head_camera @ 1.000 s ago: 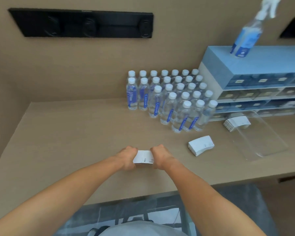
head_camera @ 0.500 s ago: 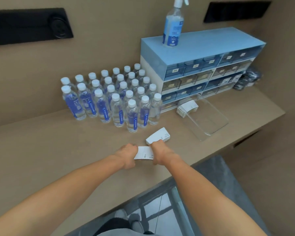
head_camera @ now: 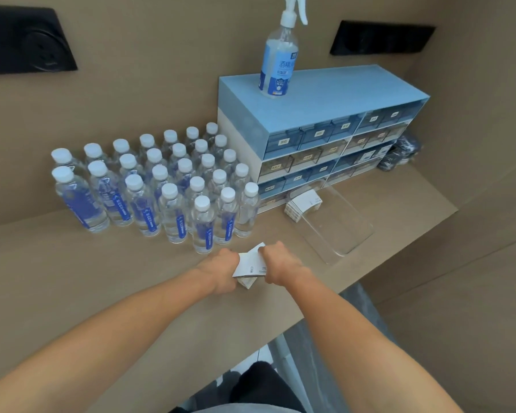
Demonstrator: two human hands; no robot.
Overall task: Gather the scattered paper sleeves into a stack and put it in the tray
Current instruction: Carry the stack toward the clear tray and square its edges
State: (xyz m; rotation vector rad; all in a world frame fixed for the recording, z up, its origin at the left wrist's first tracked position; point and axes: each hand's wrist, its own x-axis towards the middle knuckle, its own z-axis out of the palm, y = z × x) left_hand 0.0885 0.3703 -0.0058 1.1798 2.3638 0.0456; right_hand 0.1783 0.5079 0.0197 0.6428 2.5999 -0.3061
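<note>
My left hand and my right hand press from both sides on a stack of white paper sleeves, held near the table's front edge. A white corner of more sleeves pokes out just behind it; whether it is a separate pile I cannot tell. A clear plastic tray lies to the right, in front of the drawer unit. Another stack of sleeves sits at the tray's far end.
Several water bottles stand in rows just behind my hands. A blue drawer unit with a spray bottle on top stands against the wall. A dark bundle lies at its right end. The table edge runs diagonally.
My view has swung left-to-right and closer. My hands have carried the stack forward and right to where the loose pile lay, which is now mostly hidden behind them.
</note>
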